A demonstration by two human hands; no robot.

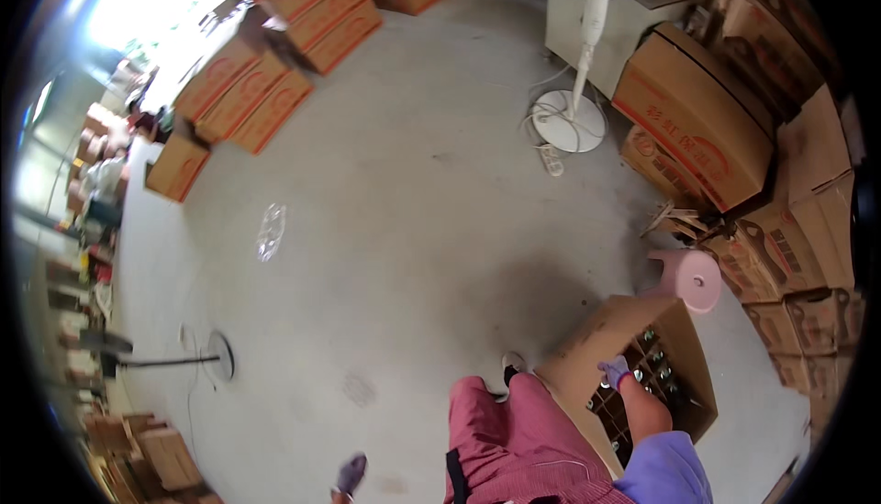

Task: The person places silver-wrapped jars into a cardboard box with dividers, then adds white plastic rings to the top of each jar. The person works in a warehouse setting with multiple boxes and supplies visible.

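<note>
My right hand (614,372), in a pale purple glove, is closed over the left edge of an open cardboard box (587,346) beside my right leg. Card dividers split the inside of the box into cells, and several bottles (657,357) with shiny tops stand in them. My right forearm crosses over the box opening and hides part of it. Out to the left, my left hand (351,474), gloved in darker purple, hangs low over the floor. It is small and smeared, so its fingers cannot be made out; no object shows in it.
A pink plastic stool (693,281) stands just beyond the box. Stacked cartons (697,119) line the right side, and more cartons (303,9) stand at the far left. A white fan (569,121) with loose cable, a black-based stand (220,355) and a plastic scrap (271,232) are on the floor.
</note>
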